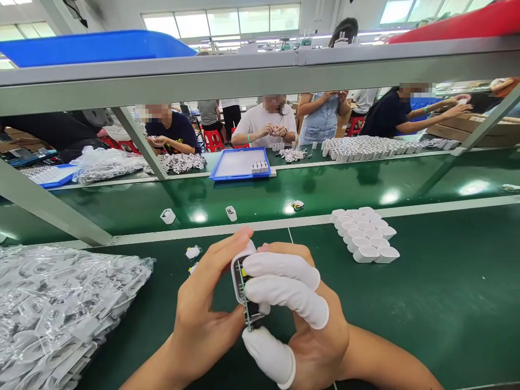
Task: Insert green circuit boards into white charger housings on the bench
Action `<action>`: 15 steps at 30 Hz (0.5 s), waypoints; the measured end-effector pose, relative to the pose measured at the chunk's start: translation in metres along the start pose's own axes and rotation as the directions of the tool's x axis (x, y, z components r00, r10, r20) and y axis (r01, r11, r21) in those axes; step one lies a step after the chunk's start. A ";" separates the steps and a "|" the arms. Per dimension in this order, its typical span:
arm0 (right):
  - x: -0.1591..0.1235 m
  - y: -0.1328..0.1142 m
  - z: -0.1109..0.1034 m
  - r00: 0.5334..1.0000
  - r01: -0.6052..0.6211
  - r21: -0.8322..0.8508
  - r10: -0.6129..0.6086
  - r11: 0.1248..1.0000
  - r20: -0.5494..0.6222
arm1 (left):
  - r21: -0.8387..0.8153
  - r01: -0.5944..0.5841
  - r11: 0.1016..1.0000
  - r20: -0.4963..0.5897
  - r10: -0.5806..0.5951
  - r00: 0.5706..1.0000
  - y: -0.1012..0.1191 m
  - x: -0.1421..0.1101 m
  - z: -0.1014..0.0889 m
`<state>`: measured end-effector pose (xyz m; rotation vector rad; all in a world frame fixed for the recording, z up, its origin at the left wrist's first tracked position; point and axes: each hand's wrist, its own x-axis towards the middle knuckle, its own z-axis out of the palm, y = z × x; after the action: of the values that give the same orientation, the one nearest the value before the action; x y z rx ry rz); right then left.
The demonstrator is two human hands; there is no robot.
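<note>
My left hand [207, 306] is closed around a white plastic charger housing [236, 284], its open side facing me. Between the covered fingertips of my right hand [300, 303] is a small circuit board [246, 309] with dark and yellow parts. White finger cots cover the thumb and two fingers of that hand. The board sits partly inside the housing's opening, its lower end sticking out. Part of the board is hidden behind my right fingers. Just beyond my left hand, another small board [193, 252] with a white part lies on the green bench.
A plastic bag of white parts [69, 309] fills the left. Several white housings [363, 233] stand grouped at right. On the green belt [268, 192] lie two housings and a board. A metal shelf frame [252, 81] crosses above; co-workers sit beyond, near a blue tray [239, 164].
</note>
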<state>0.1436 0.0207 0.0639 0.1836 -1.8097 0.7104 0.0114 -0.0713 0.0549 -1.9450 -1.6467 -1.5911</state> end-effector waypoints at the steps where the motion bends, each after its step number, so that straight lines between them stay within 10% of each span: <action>1: 0.000 0.000 0.000 1.000 -0.004 0.002 0.004 1.000 -0.005 | -0.003 0.004 1.000 -0.001 -0.004 1.000 0.000 0.000 0.000; 10: -0.006 0.008 0.006 0.987 -0.162 0.064 0.162 0.985 0.012 | -0.005 0.046 0.999 -0.033 -0.046 0.998 -0.010 -0.001 0.011; 15: -0.016 0.028 0.006 0.820 -0.571 0.290 0.549 0.768 0.162 | 0.086 -0.046 0.995 -0.145 0.059 0.988 -0.029 0.008 0.024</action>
<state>0.1315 0.0370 0.0380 -0.1345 -1.8079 1.4543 0.0019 -0.0390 0.0366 -1.7705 -1.5645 -1.5797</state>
